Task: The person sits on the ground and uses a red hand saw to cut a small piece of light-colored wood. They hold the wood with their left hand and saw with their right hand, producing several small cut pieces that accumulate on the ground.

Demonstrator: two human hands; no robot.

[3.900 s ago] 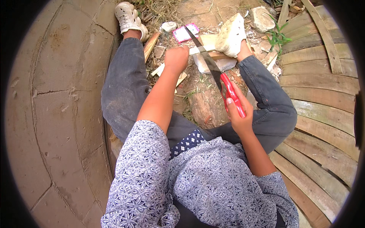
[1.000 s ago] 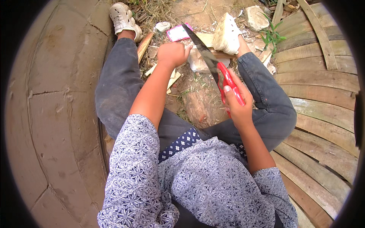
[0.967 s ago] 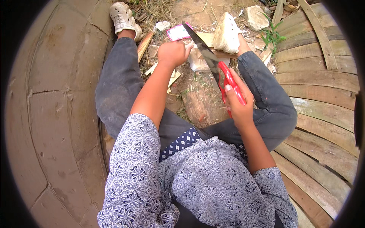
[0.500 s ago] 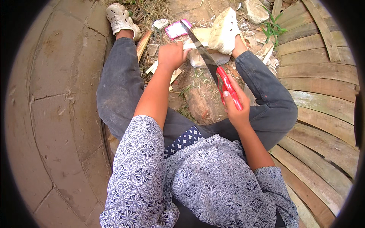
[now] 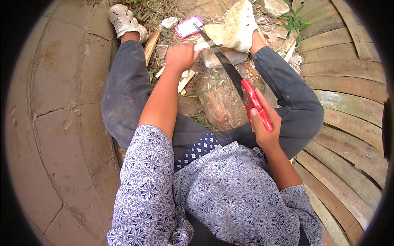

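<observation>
My right hand (image 5: 267,125) is wrapped round the red handle of a handsaw (image 5: 227,65). Its dark blade slants up and to the left, crossing a pale wooden strip (image 5: 209,45). Closed round the left end of that strip is my left hand (image 5: 180,56), just left of the blade. The strip's other end lies at my right shoe (image 5: 237,30), a cream clog that presses down there. Under the strip is a whitish stone block (image 5: 225,58), partly covered by the shoe and the blade. How deep the teeth sit in the wood cannot be made out.
A pink and white packet (image 5: 188,26) lies beyond the saw tip. Wood offcuts (image 5: 186,82) and a rock (image 5: 275,7) are scattered on the dirt. A log (image 5: 221,106) lies between my legs. Wooden slats (image 5: 340,82) run along the right, cracked paving (image 5: 61,123) along the left.
The saw has been drawn back toward me and to the right, its handle now lower. My left hand still grips the strip, and my right shoe stays at its far end.
</observation>
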